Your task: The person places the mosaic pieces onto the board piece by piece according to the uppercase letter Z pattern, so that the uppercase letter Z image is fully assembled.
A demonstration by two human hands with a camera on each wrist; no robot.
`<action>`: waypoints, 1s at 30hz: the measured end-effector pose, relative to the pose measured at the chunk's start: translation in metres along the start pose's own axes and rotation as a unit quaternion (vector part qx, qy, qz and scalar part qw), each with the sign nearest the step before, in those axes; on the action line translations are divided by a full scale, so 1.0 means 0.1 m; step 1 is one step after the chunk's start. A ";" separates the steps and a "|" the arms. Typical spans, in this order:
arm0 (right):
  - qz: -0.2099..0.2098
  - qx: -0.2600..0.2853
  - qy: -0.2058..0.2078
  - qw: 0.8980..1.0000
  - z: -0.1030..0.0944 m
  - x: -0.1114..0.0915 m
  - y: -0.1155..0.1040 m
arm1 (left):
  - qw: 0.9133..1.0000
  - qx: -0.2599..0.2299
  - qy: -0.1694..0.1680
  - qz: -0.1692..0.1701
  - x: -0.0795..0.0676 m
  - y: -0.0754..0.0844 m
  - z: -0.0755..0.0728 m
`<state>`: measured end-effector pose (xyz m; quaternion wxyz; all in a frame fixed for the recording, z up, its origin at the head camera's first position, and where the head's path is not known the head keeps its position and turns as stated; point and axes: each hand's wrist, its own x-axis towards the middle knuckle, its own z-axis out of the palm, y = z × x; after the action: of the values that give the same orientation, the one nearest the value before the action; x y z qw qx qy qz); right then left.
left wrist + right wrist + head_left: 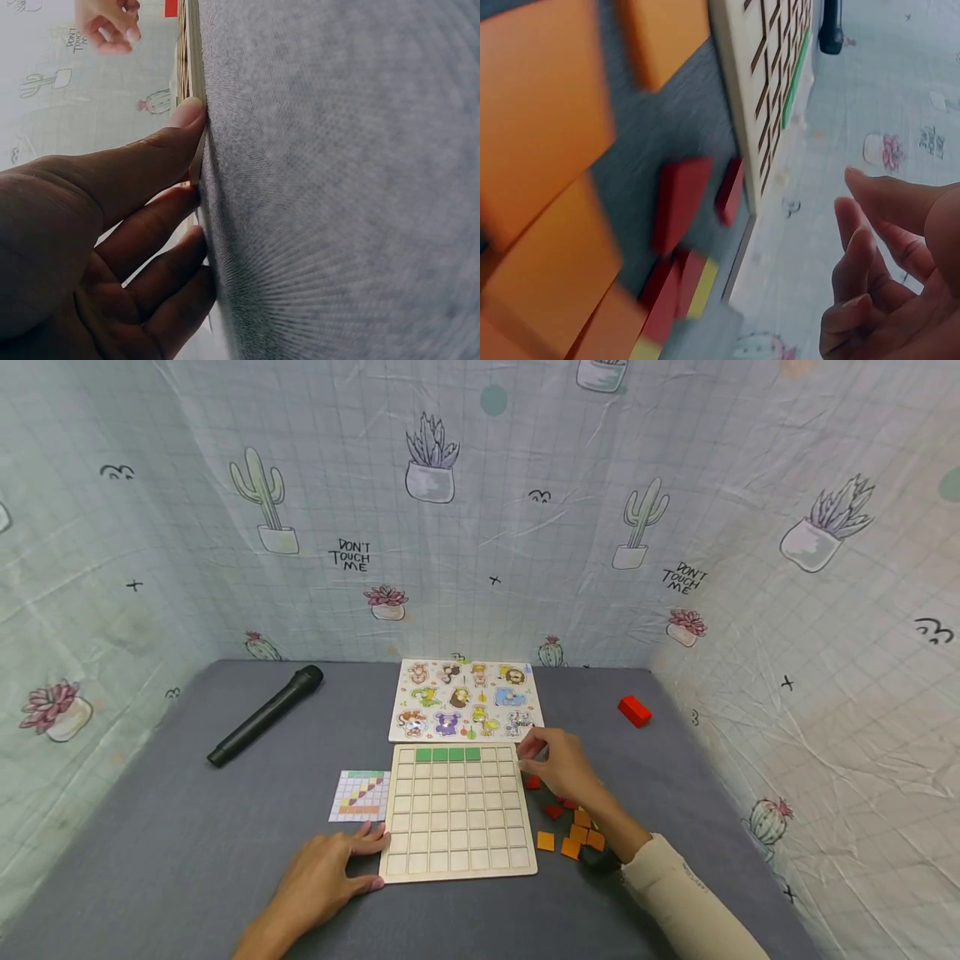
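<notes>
A pale wooden grid board (459, 814) lies in front of me, with several green square tiles (448, 754) in its top row. My left hand (318, 868) rests at its lower left corner, thumb (187, 112) and fingers against the edge. By the board's upper right corner hovers my right hand (558, 767), fingers loosely bent. In the right wrist view nothing shows between its thumb (885, 196) and fingers. Below that hand lie red pieces (681, 201) and several orange square tiles (545, 841), with some yellow showing among them.
A pattern card (360, 795) lies left of the board. Behind the board is an animal puzzle (465, 697). A black microphone (266, 714) lies at the back left, a red block (634, 711) at the back right. Patterned cloth (480, 527) hangs around the grey table.
</notes>
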<state>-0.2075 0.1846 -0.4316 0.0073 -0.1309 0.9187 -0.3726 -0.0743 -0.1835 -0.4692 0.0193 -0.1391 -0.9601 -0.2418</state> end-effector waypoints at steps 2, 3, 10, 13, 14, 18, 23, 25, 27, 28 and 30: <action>-0.008 -0.002 0.006 1.000 -0.06 -0.05 0.07 | 1.000 -0.004 -0.003 -0.009 0.00 0.01 0.00; -0.012 -0.003 0.010 1.000 -0.09 -0.07 0.10 | 1.000 -0.007 -0.005 -0.014 0.01 0.01 0.00; 0.013 -0.005 0.026 1.000 -0.30 -0.25 0.32 | 1.000 -0.009 -0.007 -0.023 0.01 0.02 0.00; 0.022 -0.014 0.033 0.999 -0.38 -0.32 0.43 | 1.000 -0.009 -0.004 -0.021 0.01 0.01 0.00; 0.023 -0.019 0.036 0.999 -0.40 -0.34 0.46 | 1.000 -0.010 -0.004 -0.021 0.01 0.01 0.00; 0.024 -0.030 0.048 0.998 -0.49 -0.43 0.59 | 1.000 -0.008 -0.004 -0.016 0.01 0.02 0.00; 0.029 -0.039 0.048 0.998 -0.55 -0.53 0.72 | 1.000 -0.004 -0.006 -0.012 0.01 0.01 0.00; 0.033 -0.043 0.042 0.998 -0.57 -0.56 0.76 | 1.000 -0.002 -0.006 -0.009 0.01 0.01 0.00; 0.036 -0.046 0.035 0.998 -0.59 -0.58 0.79 | 1.000 -0.001 -0.005 -0.008 0.01 0.01 0.00; 0.039 -0.048 0.030 0.998 -0.59 -0.59 0.80 | 1.000 -0.001 -0.005 -0.007 0.01 0.01 0.00; 0.045 -0.053 0.022 0.997 -0.60 -0.60 0.82 | 1.000 -0.002 -0.005 -0.007 0.01 0.01 0.00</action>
<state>-0.1755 0.2965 -0.4491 -0.0035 -0.0812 0.9422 -0.3252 -0.0749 -0.1822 -0.4683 0.0126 -0.1337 -0.9606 -0.2434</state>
